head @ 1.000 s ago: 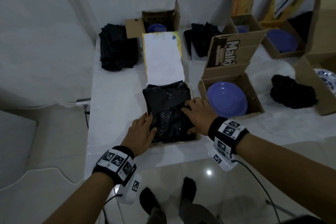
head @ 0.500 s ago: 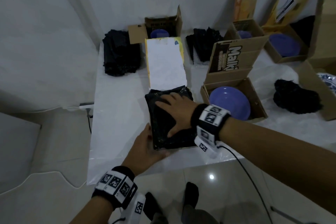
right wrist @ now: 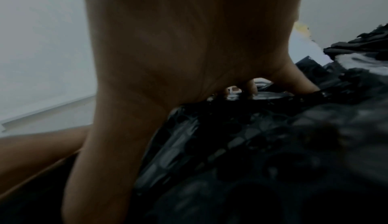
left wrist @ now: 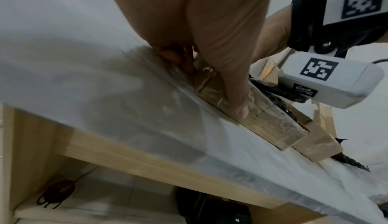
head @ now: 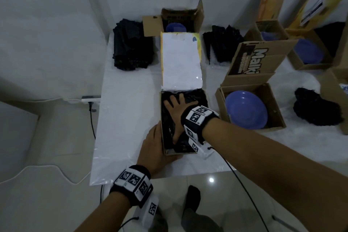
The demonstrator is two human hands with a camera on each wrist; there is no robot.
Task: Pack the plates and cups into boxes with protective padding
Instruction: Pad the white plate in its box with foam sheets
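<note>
Right hand (head: 177,111): lies flat with fingers spread, palm down on the black bubble wrap (head: 195,98) that fills the near box (head: 173,153), centre of the head view.
Left hand (head: 153,149): rests against the box's near left corner, thumb along the front wall, fingers on the left wall; clamped or only resting, cannot tell.
Box lid (head: 181,58): open, white inside, stretching toward the top of the frame.
Purple plate (head: 245,112): in an open carton (head: 275,105) right of centre.
Spare padding: black pile (head: 132,49) upper left, another (head: 222,43) upper centre.
Worktop (head: 128,111): covered in white plastic sheet.
</note>
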